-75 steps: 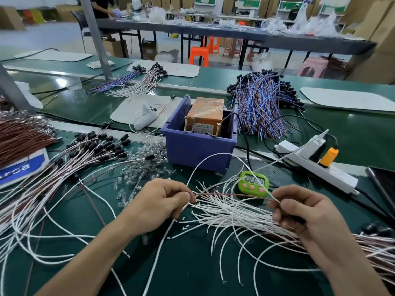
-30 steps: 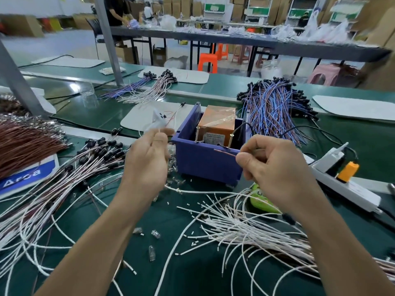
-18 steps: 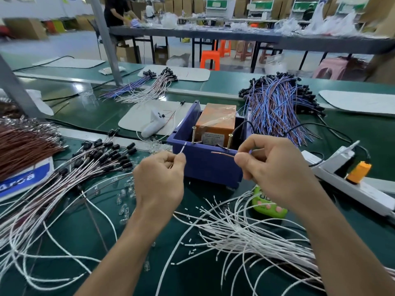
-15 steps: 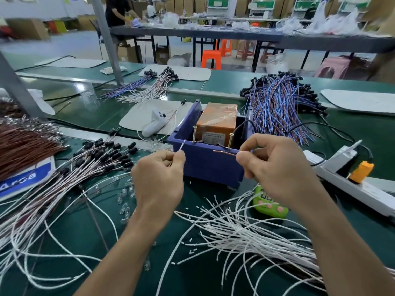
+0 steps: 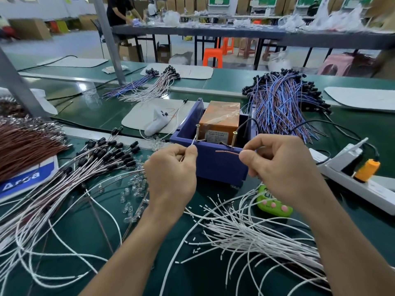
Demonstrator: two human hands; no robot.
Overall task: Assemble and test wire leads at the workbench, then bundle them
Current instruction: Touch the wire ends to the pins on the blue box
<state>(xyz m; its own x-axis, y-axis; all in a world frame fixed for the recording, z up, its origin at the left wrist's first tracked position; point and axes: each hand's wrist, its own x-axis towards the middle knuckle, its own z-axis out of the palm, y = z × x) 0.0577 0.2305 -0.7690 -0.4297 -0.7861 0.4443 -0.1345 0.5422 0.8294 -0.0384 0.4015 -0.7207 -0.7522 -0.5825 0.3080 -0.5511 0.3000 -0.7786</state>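
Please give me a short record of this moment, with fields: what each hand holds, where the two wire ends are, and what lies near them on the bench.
Left hand: pinches white wire end, held at left screw
Right hand: pinches brown wire end, tip pointing left, just below right screw
Contact with screws: cannot tell
Screws: two, upright at the front of blue bin, before orange box
Below hands: loose white wires, green timer
Right side: white power strip
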